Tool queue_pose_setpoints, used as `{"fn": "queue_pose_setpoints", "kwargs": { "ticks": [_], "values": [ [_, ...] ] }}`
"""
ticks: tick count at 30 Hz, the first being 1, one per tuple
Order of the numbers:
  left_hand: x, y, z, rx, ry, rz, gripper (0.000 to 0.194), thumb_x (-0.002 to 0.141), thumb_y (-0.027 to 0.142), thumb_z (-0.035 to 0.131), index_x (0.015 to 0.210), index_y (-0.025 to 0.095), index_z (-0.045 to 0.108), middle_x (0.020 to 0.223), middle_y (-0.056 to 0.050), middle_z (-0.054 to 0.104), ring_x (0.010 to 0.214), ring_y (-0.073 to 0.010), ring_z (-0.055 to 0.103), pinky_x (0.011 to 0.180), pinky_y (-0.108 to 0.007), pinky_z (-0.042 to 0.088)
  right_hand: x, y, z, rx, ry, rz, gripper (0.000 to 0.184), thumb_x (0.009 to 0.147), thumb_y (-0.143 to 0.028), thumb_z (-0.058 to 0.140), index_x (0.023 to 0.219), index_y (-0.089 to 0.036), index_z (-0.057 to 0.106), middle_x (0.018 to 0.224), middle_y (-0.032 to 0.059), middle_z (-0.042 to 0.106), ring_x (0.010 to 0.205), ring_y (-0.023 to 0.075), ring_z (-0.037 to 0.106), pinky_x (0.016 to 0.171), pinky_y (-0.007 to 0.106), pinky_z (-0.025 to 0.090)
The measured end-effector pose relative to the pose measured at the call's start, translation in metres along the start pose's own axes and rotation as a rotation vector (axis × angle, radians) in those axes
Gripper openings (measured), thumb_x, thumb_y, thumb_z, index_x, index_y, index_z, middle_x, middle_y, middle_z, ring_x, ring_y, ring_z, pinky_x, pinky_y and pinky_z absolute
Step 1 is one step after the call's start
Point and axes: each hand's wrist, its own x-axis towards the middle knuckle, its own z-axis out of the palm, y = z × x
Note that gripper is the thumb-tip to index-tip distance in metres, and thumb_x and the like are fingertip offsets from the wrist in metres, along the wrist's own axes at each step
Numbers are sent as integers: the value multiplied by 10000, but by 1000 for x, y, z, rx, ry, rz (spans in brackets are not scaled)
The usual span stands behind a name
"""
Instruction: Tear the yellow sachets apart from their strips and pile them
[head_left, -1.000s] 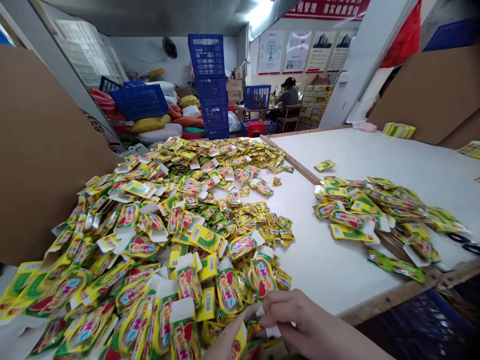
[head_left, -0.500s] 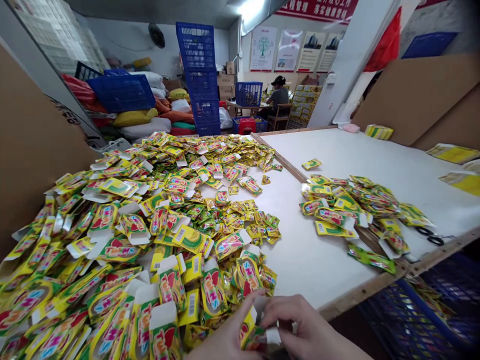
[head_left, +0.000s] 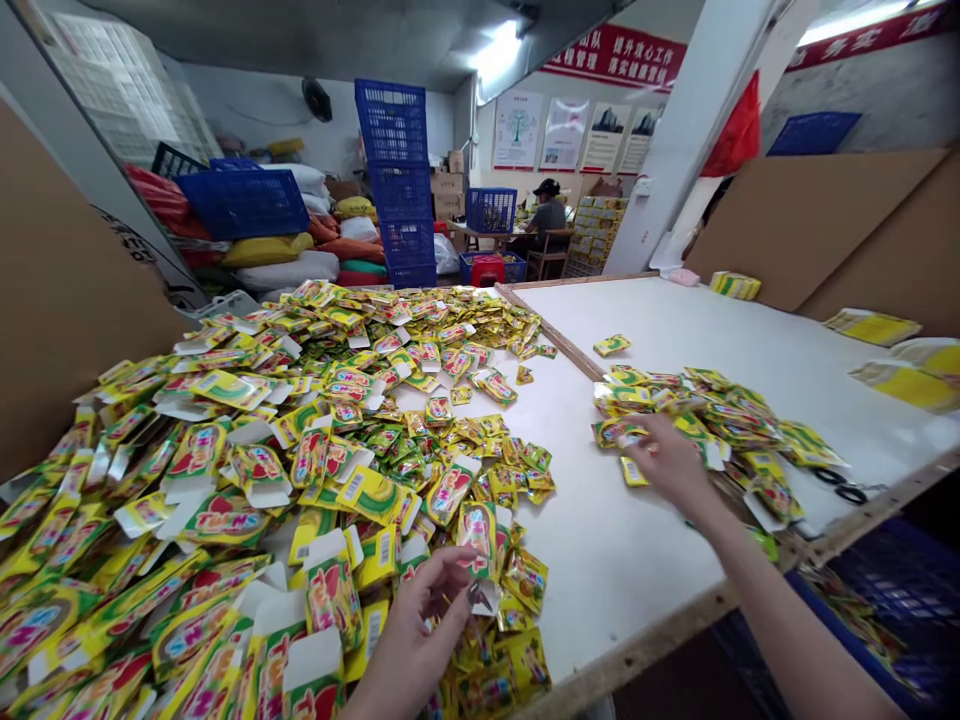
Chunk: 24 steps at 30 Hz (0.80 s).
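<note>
My left hand [head_left: 429,618] is low in the middle, fingers curled and thumb closing on the lower end of a small yellow and green candy box [head_left: 477,530] with a white flap. Around it spreads a large heap of similar boxes [head_left: 334,595], many with flaps open, mixed with small shiny yellow and green candy packets [head_left: 523,575]. My right hand [head_left: 664,465] reaches out over the near left edge of a smaller pile of candy boxes [head_left: 739,415]. Its fingers are smeared by motion, and whether they hold a box cannot be made out.
A wooden strip [head_left: 559,340] divides the white table [head_left: 585,570]. Black-handled scissors [head_left: 849,492] lie at the right near the edge. Blue crates [head_left: 892,590] stand below. Flat yellow cartons [head_left: 874,325] lie farther right. A person [head_left: 547,215] sits at the back beside stacked blue crates [head_left: 394,180].
My hands, earlier together over a box at the bottom, have parted. The right has swung out to the right-hand pile; the left has moved to a box in the heap. The view has shifted.
</note>
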Motion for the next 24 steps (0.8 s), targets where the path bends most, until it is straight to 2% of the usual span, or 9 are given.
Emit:
{"fn": "queue_pose_setpoints", "kwargs": {
  "ticks": [2,4,6,8,13,17,19,21,24],
  "values": [
    [-1,-4,0,6,9,11,301,808,386,504,1053,215,540,800,-17,542,648,-139,566,603,-261,481,1,-15,38,96,-237,-135,596,684,-279,537,1266,-200,431,1301,113,463,1119,254,491,890,384,412],
    [-3,-7,0,17,-3,16,312,813,388,496,1068,212,532,821,-31,566,668,-149,571,626,-273,484,-1,-30,74,140,-370,-204,708,603,-295,624,1280,-219,434,1316,93,462,1205,259,419,949,364,378],
    [-5,-9,-3,19,-14,12,319,817,389,492,1077,208,526,837,-40,587,696,-156,578,651,-279,483,-2,-35,98,169,-422,-210,627,627,-289,607,1237,-195,493,1264,114,516,1186,275,443,958,383,369],
    [-7,-9,-6,-13,9,-3,320,816,398,493,1070,207,530,827,-36,599,713,-160,580,651,-270,482,-4,-34,106,199,-411,-175,490,711,-258,508,1191,-161,534,1191,140,571,1108,285,513,937,421,381],
    [0,-3,-10,-95,68,-9,315,818,410,495,1039,194,556,880,-50,633,762,-167,600,688,-273,490,-26,-45,81,316,-308,-47,431,809,-188,290,1182,-157,504,996,114,653,871,238,624,781,415,486],
    [17,3,1,-171,66,-17,452,811,476,470,1163,194,503,1169,-102,572,926,-210,599,758,-323,507,-66,-97,57,866,-441,29,356,818,-202,341,1122,-191,526,1011,61,636,800,181,628,678,343,538],
    [23,4,8,-228,41,-89,534,777,529,485,1177,175,498,1124,-109,601,869,-220,626,687,-332,532,-82,-121,50,1084,-510,67,305,808,-206,398,1068,-209,557,974,44,641,781,178,623,645,334,545],
    [26,5,12,-243,1,-147,552,746,542,518,1127,143,536,936,-89,667,747,-216,649,584,-318,535,-90,-135,45,1029,-471,30,295,804,-181,407,1039,-220,580,958,44,647,822,185,616,679,336,537],
    [23,5,12,-236,-7,-164,516,733,542,534,1037,129,585,737,-40,662,590,-184,639,502,-290,514,-90,-142,37,759,-380,-176,371,786,-109,388,1083,-222,580,1025,67,638,951,201,583,820,361,481]
  ]
}}
